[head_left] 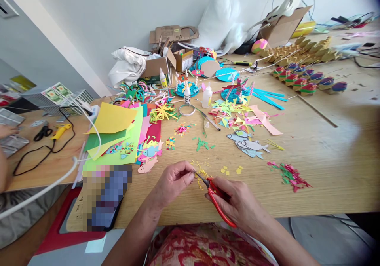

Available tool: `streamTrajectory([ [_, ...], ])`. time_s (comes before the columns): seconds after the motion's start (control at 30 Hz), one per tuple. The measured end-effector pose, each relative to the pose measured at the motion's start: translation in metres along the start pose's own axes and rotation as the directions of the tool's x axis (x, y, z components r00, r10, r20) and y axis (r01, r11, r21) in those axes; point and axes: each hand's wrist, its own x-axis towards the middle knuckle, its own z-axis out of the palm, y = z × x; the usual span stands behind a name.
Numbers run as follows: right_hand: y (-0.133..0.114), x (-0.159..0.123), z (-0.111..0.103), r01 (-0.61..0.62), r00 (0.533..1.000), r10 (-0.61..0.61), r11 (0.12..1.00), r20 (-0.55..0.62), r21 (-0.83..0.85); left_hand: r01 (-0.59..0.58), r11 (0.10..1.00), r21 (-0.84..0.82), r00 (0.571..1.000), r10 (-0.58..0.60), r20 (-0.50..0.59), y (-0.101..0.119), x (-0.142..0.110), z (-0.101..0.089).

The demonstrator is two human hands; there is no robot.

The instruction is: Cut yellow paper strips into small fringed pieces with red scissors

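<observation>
My right hand (237, 202) is wrapped round the red handles of a pair of scissors (214, 196), their blades pointing up and left. At the blade tips my left hand (178, 181) is closed in a pinch; whatever its fingertips hold is too small to make out. Beneath the blades lie small yellow paper snippets (201, 185), and a few yellow paper squares (225, 171) rest just beyond my right hand. Farther back are green paper bits (202, 144) and a little pile of multicoloured bits (182, 129). Grey-blue paper fish (251, 145) lie to the right of them.
Coloured paper sheets (114, 117) and paper fish (150, 153) cover the left side. A phone (111, 202) lies near the front edge. Glue bottles (207, 96) stand mid-table. Pink and green strips (292, 177) lie right. Another person's arm (4, 155) shows at far left.
</observation>
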Motion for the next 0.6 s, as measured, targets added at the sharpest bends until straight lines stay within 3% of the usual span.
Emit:
streamTrajectory([
  [0.6,0.0006,-0.0001,-0.0014,-0.020,1.000,0.020,1.000,0.020,0.003,0.020,1.000,-0.009,0.999,-0.020,-0.043,-0.0009,-0.0011,-0.0031],
])
